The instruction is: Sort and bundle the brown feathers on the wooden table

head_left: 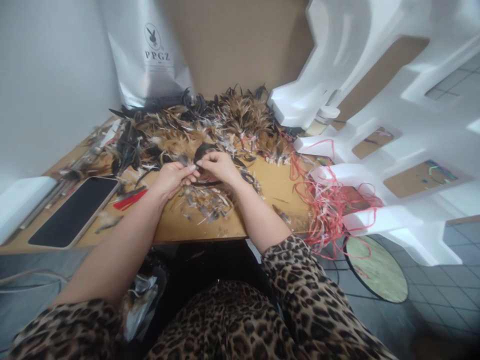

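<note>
Pinched Close Beside the Feathers [245, 112]

Left hand [176, 179] and right hand [219, 167] meet, fingers of both pinching something too small to identify. The feathers heap across the table's [275, 187] far side; a phone [77, 210] lies leftmost.

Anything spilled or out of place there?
Yes: thin, tangled red strands sprawl across the white, moulded foam-like frame and past the edge of the yellow-brown table, looking dropped, not sorted. Loose grey and white feather scraps also litter the table.
</note>
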{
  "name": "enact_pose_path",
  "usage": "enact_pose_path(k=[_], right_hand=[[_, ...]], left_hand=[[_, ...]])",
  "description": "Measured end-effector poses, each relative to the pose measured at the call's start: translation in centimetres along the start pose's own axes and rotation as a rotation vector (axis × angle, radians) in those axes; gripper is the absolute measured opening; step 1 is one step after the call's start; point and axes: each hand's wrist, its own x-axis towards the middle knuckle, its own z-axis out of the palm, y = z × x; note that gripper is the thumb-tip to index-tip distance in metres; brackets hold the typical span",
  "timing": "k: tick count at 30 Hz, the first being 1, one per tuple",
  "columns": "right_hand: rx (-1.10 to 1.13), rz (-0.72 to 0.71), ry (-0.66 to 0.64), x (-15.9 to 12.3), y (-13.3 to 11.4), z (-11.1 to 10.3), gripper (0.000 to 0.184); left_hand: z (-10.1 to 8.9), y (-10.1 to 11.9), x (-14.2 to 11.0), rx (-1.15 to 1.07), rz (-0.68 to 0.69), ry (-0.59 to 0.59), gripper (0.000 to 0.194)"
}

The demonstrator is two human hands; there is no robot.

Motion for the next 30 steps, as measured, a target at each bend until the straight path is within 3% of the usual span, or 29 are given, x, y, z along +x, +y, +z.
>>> enact_pose_path(k=[6, 9, 14, 20, 24, 30], right_hand=[[-0.357, -0.018, -0.206, -0.5, -0.3, -4.4, 0.014], [-0.540, -0.018, -0.278, -1.0, -0.5, -5.1, 0.013], [-0.718, -0.042, -0.336, -1.4, -0.7, -2.8, 0.009], [-0.889, -0.060, -0.275, -1.1, 0.1, 0.0, 0.005], [-0.517, -0.076, -0.105, -0.6, 0.2, -0.9, 0.010], [0.271, 0.136, 0.038, 0.2, 0.4, -1.9, 0.031]], left_hand=[[-0.6, 0.0, 0.3, -0.068, 0.002, 0.040, 0.013], [-0.6, 0.1, 0.4, -0.099, 0.000, 0.062, 0.013], [-0.6, 0.1, 0.4, -0.147, 0.012, 0.058, 0.010], [-0.7, 0.2, 0.5, -0.214, 0.003, 0.075, 0.012], [-0.5, 0.6, 0.3, -0.281, -0.013, 0.083, 0.008], [-0.3, 0.7, 0.2, -0.304, -0.079, 0.008, 0.004]])
